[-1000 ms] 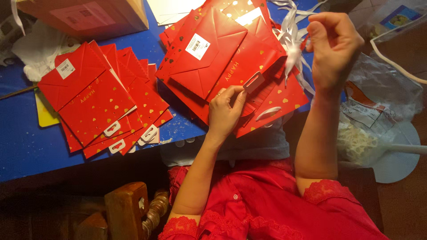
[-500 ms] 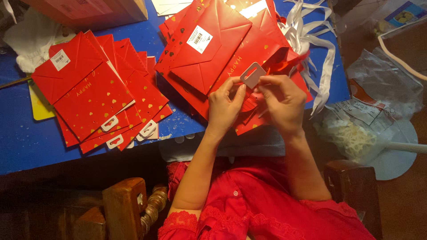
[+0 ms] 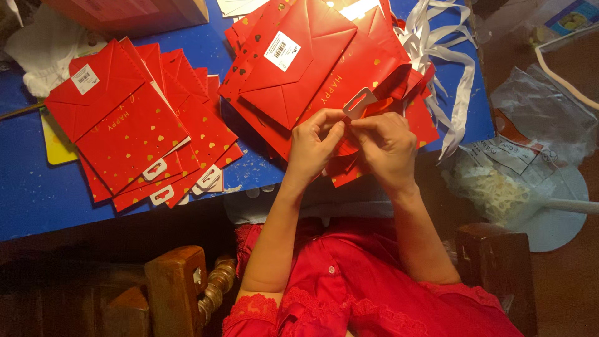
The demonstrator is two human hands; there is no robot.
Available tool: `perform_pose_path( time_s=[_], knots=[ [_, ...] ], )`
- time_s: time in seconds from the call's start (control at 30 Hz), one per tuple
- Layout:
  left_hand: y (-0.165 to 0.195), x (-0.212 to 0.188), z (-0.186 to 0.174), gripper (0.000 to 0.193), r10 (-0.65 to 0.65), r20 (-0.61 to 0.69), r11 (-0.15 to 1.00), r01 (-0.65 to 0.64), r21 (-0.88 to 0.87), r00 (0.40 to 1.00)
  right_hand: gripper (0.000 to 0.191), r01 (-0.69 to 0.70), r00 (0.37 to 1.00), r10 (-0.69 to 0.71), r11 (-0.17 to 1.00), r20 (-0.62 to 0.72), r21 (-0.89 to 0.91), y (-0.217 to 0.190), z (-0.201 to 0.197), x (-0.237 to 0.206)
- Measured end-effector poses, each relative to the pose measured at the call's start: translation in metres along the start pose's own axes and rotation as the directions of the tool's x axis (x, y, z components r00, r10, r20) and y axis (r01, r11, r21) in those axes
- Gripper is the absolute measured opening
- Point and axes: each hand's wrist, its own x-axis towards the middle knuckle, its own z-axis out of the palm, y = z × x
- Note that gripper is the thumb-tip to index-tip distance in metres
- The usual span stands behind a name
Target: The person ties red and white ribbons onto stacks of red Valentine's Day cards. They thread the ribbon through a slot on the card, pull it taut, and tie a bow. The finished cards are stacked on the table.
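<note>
Both hands pinch the white hang tab [image 3: 360, 103] on a red gift bag [image 3: 324, 75], holding it steady. The left hand [image 3: 314, 146] and right hand [image 3: 387, 145] are closed on it, near the front edge of the blue tabletop [image 3: 37, 200].

Cardboard box [image 3: 134, 12], yellow card [image 3: 55, 142], wooden chair [image 3: 181, 287], plastic bags [image 3: 536, 118]

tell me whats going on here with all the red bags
A person in a red top sits at a blue table, both hands on the top edge of a flat red paper gift bag. The left hand and right hand meet just below its white hang tab. A second stack of red bags lies to the left, with loose white ribbons to the right.
</note>
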Motion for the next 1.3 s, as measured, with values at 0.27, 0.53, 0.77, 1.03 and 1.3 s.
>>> perform_pose_path(
  time_s=[0.27, 0.53, 0.77, 1.03, 1.3],
  knots=[
    [0.009, -0.004, -0.002, 0.022, -0.064, 0.015, 0.998, 0.064, -0.021, 0.998, 0.013, 0.095, 0.995, -0.098, 0.99, -0.019, -0.102, 0.003, 0.002, -0.002],
    [0.006, -0.004, -0.007, 0.023, 0.198, 0.134, 0.977, -0.207, 0.056, 0.971, 0.011, -0.007, 0.999, 0.005, 0.999, -0.053, -0.046, 0.002, 0.001, -0.013],
    [0.017, -0.008, -0.003, 0.027, -0.032, 0.068, 0.999, 0.033, -0.007, 0.997, 0.017, -0.041, 0.998, 0.037, 0.994, -0.041, -0.103, 0.006, 0.003, -0.014],
    [0.028, -0.006, -0.001, 0.016, 0.062, 0.053, 0.954, -0.075, 0.29, 0.997, 0.021, -0.046, 0.999, 0.043, 0.987, -0.023, -0.152, 0.007, 0.001, -0.014],
    [0.025, -0.004, 0.001, 0.013, 0.094, 0.015, 0.935, -0.093, 0.343, 0.995, 0.017, 0.022, 0.999, -0.015, 0.979, 0.034, -0.204, 0.006, -0.003, -0.01]
  ],
)
